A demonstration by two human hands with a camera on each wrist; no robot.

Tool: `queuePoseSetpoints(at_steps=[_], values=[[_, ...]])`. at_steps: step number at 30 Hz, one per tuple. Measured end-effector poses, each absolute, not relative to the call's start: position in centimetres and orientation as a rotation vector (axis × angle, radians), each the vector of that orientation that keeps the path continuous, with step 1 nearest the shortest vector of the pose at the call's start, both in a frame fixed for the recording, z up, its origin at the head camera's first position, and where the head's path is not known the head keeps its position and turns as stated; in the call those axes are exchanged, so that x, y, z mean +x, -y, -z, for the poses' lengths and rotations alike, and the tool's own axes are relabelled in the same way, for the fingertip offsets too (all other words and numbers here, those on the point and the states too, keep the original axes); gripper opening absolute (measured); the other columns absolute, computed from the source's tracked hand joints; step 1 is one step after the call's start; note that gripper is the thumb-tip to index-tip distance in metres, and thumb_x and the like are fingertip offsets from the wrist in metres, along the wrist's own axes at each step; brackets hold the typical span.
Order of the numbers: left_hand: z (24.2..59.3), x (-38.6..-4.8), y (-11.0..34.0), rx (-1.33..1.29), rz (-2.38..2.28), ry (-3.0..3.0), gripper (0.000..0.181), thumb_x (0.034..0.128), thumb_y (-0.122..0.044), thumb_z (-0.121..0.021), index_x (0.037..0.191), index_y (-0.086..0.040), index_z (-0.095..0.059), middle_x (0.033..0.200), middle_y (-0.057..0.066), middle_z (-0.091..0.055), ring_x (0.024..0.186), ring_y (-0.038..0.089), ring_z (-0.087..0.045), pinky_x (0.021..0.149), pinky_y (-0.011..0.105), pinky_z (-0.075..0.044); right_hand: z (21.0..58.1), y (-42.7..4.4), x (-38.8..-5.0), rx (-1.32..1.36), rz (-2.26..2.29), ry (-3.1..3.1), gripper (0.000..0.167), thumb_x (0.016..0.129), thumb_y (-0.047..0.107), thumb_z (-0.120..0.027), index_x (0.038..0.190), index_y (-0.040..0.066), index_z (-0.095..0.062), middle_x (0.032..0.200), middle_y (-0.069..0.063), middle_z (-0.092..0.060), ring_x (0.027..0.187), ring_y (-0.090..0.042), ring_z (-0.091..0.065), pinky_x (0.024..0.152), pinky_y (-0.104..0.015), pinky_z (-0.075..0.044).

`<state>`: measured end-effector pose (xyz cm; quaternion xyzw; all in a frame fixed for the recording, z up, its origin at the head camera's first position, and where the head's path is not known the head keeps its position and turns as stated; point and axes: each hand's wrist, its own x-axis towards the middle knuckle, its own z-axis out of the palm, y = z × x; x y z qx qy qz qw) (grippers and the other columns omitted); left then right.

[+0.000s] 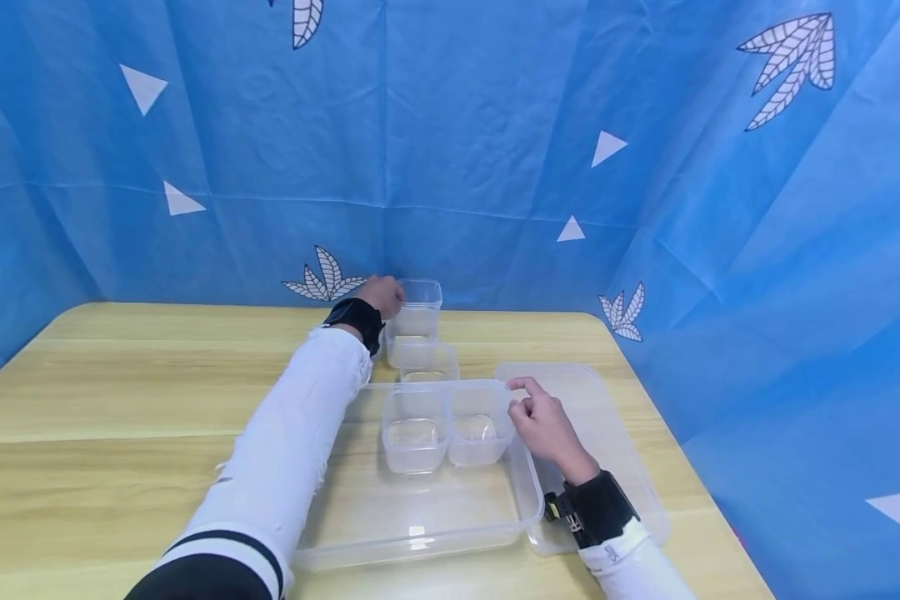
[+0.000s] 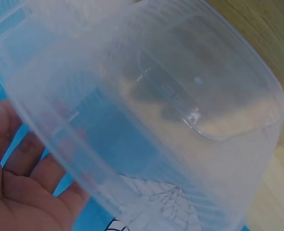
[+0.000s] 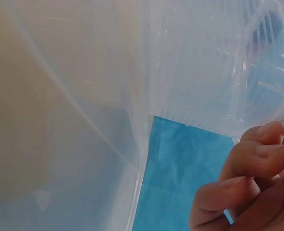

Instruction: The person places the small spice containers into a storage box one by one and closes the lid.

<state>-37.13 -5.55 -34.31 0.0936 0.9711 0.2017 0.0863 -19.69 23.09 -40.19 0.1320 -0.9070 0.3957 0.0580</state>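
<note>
White-sleeved arms (image 1: 285, 425) reach forward, left hand (image 1: 382, 296) gripping the far tub (image 1: 420, 318), right hand (image 1: 546, 427) pinching the near tub (image 1: 477, 452).

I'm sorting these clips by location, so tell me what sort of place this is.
Probably a makeshift indoor recording corner: patterned blue sheeting hangs behind a wood-grained table bearing clear containers, and black wristbands look like camera straps.
</note>
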Motion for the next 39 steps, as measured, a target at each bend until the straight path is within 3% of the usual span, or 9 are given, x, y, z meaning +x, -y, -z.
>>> queuePoseSetpoints(at_steps=[6,11,25,39], values=[[34.9,-37.9,5.5,0.242,-0.629,-2.927,0.025,0.0957,-0.001,-0.05,0.106,-0.005,-0.073,0.115,0.013,-0.063,0.109,0.03,-0.053,0.089,0.04,-0.047,40.2,-23.1,-19.7,0.401,-1.199,2.748,0.031,0.09,0.006,-0.049,0.119,0.0,-0.058,0.051,0.008,-0.035,0.042,-0.007,-0.03,0.043,-0.023,-0.027],[35.4,-38.4,5.6,0.243,-0.671,-2.959,0.019,0.0949,-0.003,-0.054,0.093,-0.005,-0.073,0.1,0.01,-0.065,0.09,0.026,-0.053,0.075,0.036,-0.046,40.2,-23.0,-19.7,0.398,-1.197,2.744,0.031,0.09,0.005,-0.049,0.119,-0.001,-0.058,0.051,0.008,-0.035,0.043,-0.007,-0.03,0.043,-0.023,-0.027],[35.1,-38.5,5.6,0.214,-0.726,-2.989,0.018,0.0961,-0.008,-0.058,0.103,-0.004,-0.074,0.11,0.013,-0.066,0.105,0.03,-0.057,0.088,0.041,-0.048,40.3,-23.0,-19.7,0.406,-1.165,2.742,0.031,0.091,0.006,-0.049,0.119,0.0,-0.058,0.051,0.008,-0.034,0.041,-0.005,-0.028,0.044,-0.023,-0.027],[35.4,-38.1,6.0,0.35,-0.702,-3.085,0.018,0.0964,-0.007,-0.057,0.098,-0.002,-0.074,0.101,0.014,-0.068,0.098,0.031,-0.06,0.085,0.041,-0.049,40.2,-22.9,-19.6,0.416,-1.173,2.739,0.031,0.091,0.007,-0.049,0.12,0.0,-0.058,0.051,0.008,-0.035,0.041,-0.005,-0.028,0.043,-0.023,-0.026]])
